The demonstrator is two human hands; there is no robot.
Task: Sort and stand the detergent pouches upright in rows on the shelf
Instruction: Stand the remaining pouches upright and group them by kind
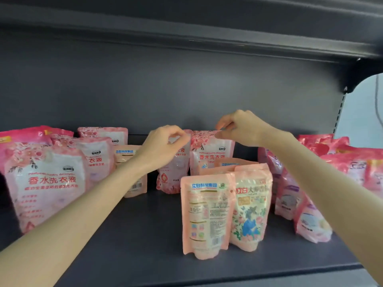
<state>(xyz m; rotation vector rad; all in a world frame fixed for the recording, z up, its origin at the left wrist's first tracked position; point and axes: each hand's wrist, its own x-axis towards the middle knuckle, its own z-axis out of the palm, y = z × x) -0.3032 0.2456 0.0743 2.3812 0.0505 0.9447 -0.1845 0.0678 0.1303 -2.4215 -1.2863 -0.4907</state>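
Left hand (163, 143): fingers curled, tips pinched the top edge of the left rear pouch (173, 179), a pink floral one. Right hand (240, 126): thumb and forefinger pinched the top seal of the right rear pouch (211, 154), same design. The other fingers were loosely curled and held nothing.

Both pouches stood side by side and roughly upright, far back on the shelf (134, 235). Blur made it hard to tell whether their bases sat flat.

Just in front of the right rear pouch stood two peach pouches (204, 214), touching each other, with more peach tops behind them. A barcode pouch (132, 183) stood close behind the left forearm. The big pink pouches (47, 183) leaned at far left. The mixed pouches (310, 214) at right were tilted and overlapping, not sorted.

Risks, as a judgement:
- The pouches looked soft and were held only by the top seal, so on release either could slump forward onto the peach pair and topple it.
- Pulling the left arm back could clip the barcode pouch.
- The right forearm passed over the tilted right cluster, and a low exit could knock it down.
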